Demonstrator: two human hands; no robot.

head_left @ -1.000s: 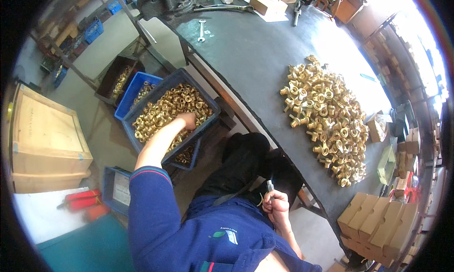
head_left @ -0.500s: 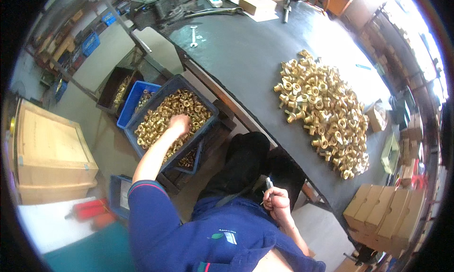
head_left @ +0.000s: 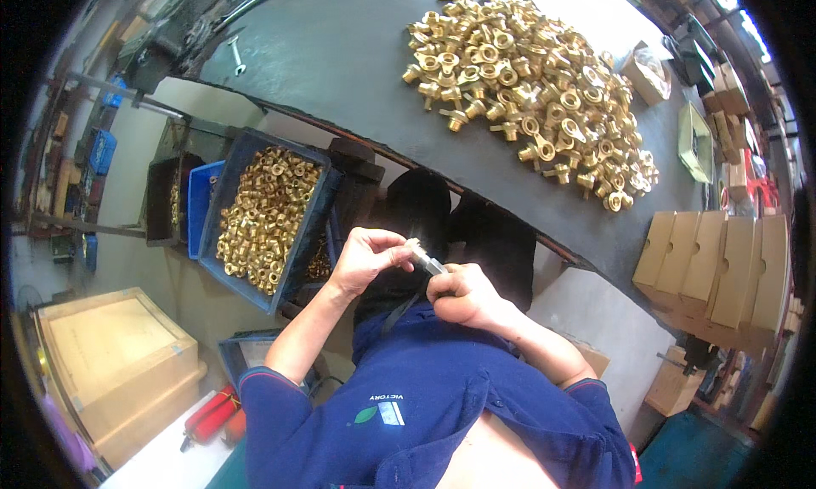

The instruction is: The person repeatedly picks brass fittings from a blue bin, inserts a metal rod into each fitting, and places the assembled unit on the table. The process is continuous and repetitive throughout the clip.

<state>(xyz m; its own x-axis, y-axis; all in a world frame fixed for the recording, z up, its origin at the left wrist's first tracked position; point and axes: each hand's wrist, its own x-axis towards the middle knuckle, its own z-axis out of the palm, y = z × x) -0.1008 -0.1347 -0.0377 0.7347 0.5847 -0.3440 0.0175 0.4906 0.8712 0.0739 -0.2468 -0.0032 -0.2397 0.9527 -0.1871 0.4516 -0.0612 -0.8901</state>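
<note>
Since the earlier frame, the left hand has left the blue crate of brass fittings and come up to meet the right hand in front of the person's chest. Both hands now sit close together over the dark lap. The left hand's fingers are pinched together on something small at the tip of a thin metal tool; what they pinch is too small to make out. The right hand's fingers are curled tight around the tool's lower end.

To the person's left, the blue crate stands on the floor, full of brass fittings, with 2 more crates beside it. Ahead, on the dark curved worktable, lies a large heap of brass fittings. Folded cardboard boxes rest at the right.
</note>
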